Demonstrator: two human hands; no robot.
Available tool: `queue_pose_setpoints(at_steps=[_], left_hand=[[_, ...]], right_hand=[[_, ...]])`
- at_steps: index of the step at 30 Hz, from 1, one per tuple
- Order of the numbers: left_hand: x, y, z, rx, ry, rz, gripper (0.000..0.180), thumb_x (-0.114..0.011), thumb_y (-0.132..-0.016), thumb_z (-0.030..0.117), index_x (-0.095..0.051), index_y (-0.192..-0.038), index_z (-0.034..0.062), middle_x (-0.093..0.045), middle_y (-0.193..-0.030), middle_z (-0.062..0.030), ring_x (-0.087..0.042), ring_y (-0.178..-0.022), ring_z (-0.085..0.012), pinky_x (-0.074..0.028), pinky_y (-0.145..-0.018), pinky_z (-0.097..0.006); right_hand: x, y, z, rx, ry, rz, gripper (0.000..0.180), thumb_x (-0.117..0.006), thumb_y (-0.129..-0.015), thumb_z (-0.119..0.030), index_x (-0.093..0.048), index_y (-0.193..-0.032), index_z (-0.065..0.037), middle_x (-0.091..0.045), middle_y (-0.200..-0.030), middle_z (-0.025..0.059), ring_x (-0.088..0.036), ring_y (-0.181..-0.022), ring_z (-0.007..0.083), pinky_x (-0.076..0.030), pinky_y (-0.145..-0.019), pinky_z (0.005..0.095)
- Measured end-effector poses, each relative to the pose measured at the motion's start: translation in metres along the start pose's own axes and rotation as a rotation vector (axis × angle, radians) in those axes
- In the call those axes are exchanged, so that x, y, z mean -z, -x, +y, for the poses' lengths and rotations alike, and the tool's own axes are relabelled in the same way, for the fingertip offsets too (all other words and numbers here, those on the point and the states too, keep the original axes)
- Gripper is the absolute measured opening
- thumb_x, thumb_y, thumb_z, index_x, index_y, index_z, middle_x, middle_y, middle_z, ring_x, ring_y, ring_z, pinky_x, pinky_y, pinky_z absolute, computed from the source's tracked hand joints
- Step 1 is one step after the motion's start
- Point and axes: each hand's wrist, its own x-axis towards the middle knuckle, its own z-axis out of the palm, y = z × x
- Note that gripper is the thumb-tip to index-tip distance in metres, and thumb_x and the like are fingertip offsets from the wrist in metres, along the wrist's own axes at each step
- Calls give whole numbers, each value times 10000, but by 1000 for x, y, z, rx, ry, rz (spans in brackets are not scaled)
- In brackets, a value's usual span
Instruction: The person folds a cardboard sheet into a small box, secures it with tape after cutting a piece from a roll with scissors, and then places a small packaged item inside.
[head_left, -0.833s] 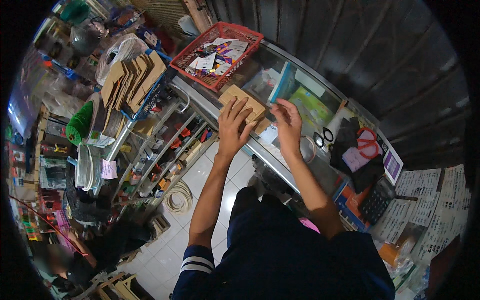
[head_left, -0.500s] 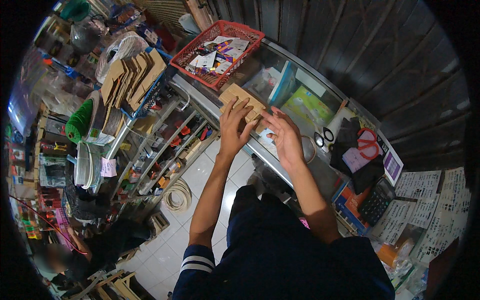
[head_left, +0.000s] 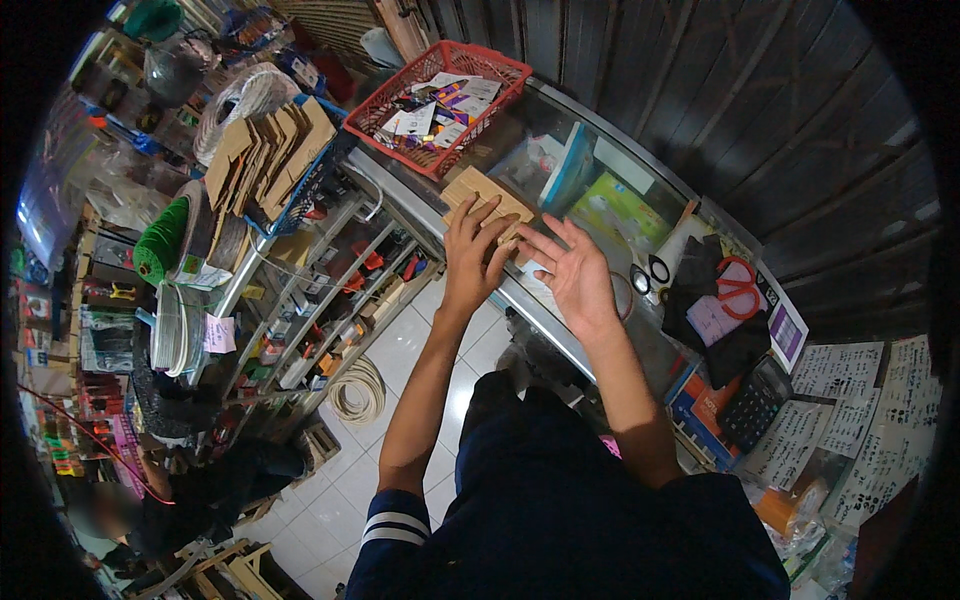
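A light brown, wood-like block (head_left: 487,186) with grooved lines lies on the glass counter, just in front of the red basket. My left hand (head_left: 468,256) lies over its near side, fingers bent across the top and thumb at the near edge. The fingers partly hide a smaller tan piece (head_left: 512,231) at the block's near right end. To the right, my right hand (head_left: 583,279) is turned palm up with its fingers apart. Its fingertips come close to that end; whether they touch it I cannot tell.
The red basket (head_left: 365,128) holds cards and small packets. On the counter's right lie red-handled scissors (head_left: 738,288), black cloth and a calculator (head_left: 757,400). Shelves and a blue basket of cardboard (head_left: 268,165) stand left. Coiled cable (head_left: 357,391) lies on the tiles; another person is at lower left.
My right hand has turned its palm further up, its fingers spreading a little away from the block. My left hand stays on the block, almost unmoved.
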Motion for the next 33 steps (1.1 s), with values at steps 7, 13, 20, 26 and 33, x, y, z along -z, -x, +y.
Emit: queue_pose_setpoints(at_steps=[7,13,20,26,33], left_hand=[[-2,1,-1,-27,-17,27,241,-720,-897,214,-723,-1121,127,-556,-1445,-105,-376,-1430,-398,-317,-1091,-511],[-3,2,-1,-45,-70,24,216,-724,-891,211,-723,-1087,120,-548,-1448,-96,-373,-1426,-406,-320,-1084,-520],[-6,1,-3,-50,-131,12,201,-711,-896,215,-729,-1082,140,-536,-1452,-88,-369,-1429,-390,-320,-1080,-524],[-9,3,-6,-48,-104,33,208,-708,-898,231,-730,-1085,142,-536,-1450,-93,-363,-1433,-385,-312,-1085,-517],[-12,3,-8,-49,-67,30,228,-716,-895,215,-718,-1113,147,-530,-1458,-98,-354,-1437,-388,-283,-1103,-520]], right_hand=[[-5,1,-5,14,49,-16,791,-481,-988,-560,-271,-1543,-36,-606,-1401,163,-539,-1232,221,-275,-987,377],[-23,8,-14,-4,49,-37,852,-478,-1000,-564,-177,-1582,-20,-555,-1452,181,-477,-1324,240,-229,-1043,379],[-38,9,-1,72,191,25,809,-506,-982,-586,-294,-1567,-69,-463,-1527,175,-425,-1374,257,-139,-1136,463],[-13,4,4,94,265,192,723,-562,-982,-529,-364,-1525,-96,-544,-1429,142,-527,-1272,234,-293,-1055,441],[18,-32,17,218,541,208,367,-713,-944,-364,-640,-1095,-39,-691,-955,52,-640,-692,92,-366,-505,217]])
